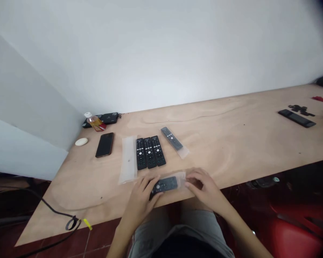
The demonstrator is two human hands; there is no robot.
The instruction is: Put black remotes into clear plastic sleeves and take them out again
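Observation:
Near the table's front edge lies a black remote control partly inside a clear plastic sleeve. My left hand is closed around the remote's left end, which the fingers partly hide. At the sleeve's right end, my right hand pinches the plastic between thumb and fingers. Just beyond, three black remotes lie side by side, with flat translucent sleeves to their left. Another remote in a sleeve lies at a slant farther back.
At left are a smartphone, a round white object, a tilted bottle and black boxes. A dark device lies far right. A black cable hangs by the table's left front edge. A red chair stands below right.

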